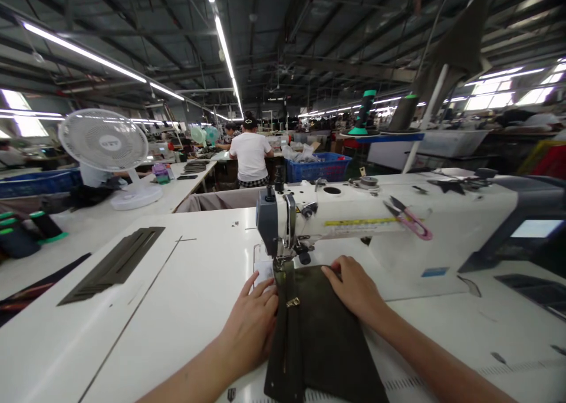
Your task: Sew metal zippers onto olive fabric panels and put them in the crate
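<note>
A dark olive panel (336, 332) of fabric or leather lies on the white sewing machine bed, its far end at the presser foot (283, 262). Along its left side runs a strip with a zipper (286, 344) and a gold-coloured zipper slider (292, 302). My left hand (253, 317) rests against the strip's left edge, fingers stretched towards the needle area; its thumb is hidden. At the panel's far right corner, my right hand (356, 288) has its thumb on the material and its fingers curled at the edge. The sewing machine (393, 226) stands just beyond both hands.
Pink-handled snips (411, 219) lie against the machine arm. A stack of dark strips (117, 261) is at the left of the table. Further back are a white fan (106, 140), thread cones (365, 112), a blue crate (318, 168) and a seated person (250, 155).
</note>
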Tool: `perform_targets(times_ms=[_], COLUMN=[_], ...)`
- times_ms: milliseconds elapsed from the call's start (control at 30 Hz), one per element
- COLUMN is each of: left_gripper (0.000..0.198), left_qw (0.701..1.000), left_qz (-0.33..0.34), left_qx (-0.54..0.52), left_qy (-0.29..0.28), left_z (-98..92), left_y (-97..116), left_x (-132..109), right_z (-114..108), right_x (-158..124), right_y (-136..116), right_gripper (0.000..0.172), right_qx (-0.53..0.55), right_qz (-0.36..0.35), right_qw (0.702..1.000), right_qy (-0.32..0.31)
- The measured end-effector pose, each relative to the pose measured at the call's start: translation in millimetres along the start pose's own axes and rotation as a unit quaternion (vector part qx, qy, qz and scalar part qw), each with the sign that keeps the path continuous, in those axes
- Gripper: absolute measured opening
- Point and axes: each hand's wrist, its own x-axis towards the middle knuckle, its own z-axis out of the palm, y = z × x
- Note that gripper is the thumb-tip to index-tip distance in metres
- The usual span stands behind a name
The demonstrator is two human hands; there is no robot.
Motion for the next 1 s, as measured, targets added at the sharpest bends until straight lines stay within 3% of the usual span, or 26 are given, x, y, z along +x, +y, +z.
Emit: perform_targets(times_ms=[133, 467, 700, 900, 1000], left_gripper=[0.037, 0.042, 0.031, 0.028, 0.030], left_qw=[1.000, 1.000, 1.000, 0.999, 0.999], left_qz=[0.002, 0.014, 0.002, -0.025, -0.033], left_qx=[0.014, 0.001, 0.013, 0.029, 0.019], left_qy=[0.004, 0.001, 0.013, 0.009, 0.021], left_z=[4.8, 2.7, 7.7, 8.9, 9.1], left_y=[2, -4, -2, 4, 6], left_x=[-1, 5, 5, 4, 2], right_z=[0, -7, 4, 1, -8], right_x=[3, 25, 31, 28, 9], right_y=[0, 7, 7, 1, -20], right_gripper=[0.028, 0.037, 0.007, 0.013, 0.018], right_qx=[0.024, 0.084, 0.035, -0.063, -0.068], right_qz=[0.034, 0.024, -0.074, -0.123, -0.205], right_qw=[0.999, 0.995, 0.996, 0.990, 0.976], right_qy=[-0.011, -0.053, -0.040, 0.005, 0.040])
